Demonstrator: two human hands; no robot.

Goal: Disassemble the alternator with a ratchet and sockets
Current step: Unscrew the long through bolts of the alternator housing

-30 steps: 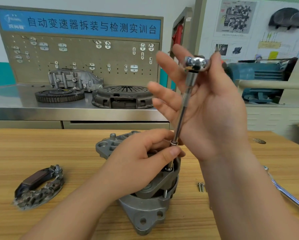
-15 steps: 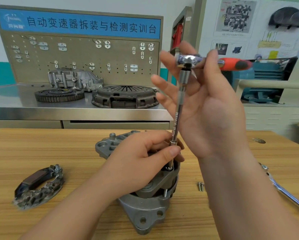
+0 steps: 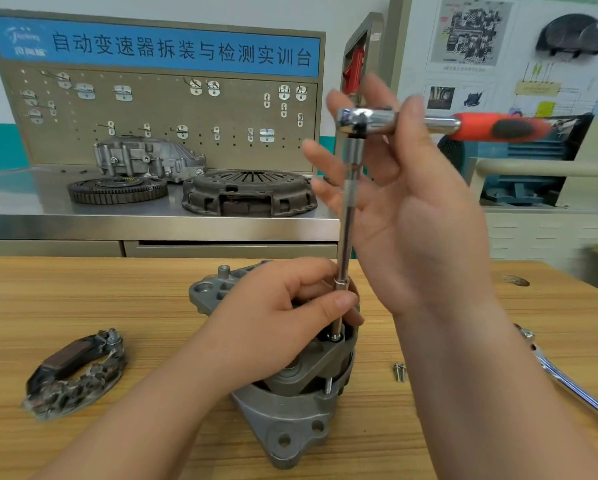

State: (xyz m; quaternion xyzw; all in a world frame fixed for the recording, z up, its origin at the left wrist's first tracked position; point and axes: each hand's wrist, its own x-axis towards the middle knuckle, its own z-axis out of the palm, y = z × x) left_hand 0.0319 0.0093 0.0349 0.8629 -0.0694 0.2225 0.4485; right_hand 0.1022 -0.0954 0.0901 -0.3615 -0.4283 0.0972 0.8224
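- The alternator (image 3: 290, 420) sits on the near middle of the wooden table (image 3: 83, 306), one mounting ear facing the near edge.
- A slim extension bar (image 3: 346, 220) rises nearly upright from the alternator's top. The ratchet (image 3: 377, 121) sits on its upper end, its long axis level and its red grip pointing right.
- The left hand (image 3: 276, 327) is curled over the alternator's top, with thumb and forefinger pinching the bar's lower end.
- The right hand (image 3: 418, 220) has straight, spread fingers behind the ratchet head and the thumb across the chrome handle, so the ratchet is nipped between them.
- The left hand hides most of the alternator's top. Where the bar meets the alternator shows only as a small bright ring. The red grip is blurred.
- A chrome tool (image 3: 574, 386) at the right is partly covered by the right forearm and cut off by the frame edge.
- Two small screws (image 3: 399, 371) lie just right of the alternator, and a dark curved part (image 3: 72, 372) lies well to its left.
- A second ago the handle was hidden behind the right hand and the bar leaned right. Since then the handle has swung right and the head has shifted left.
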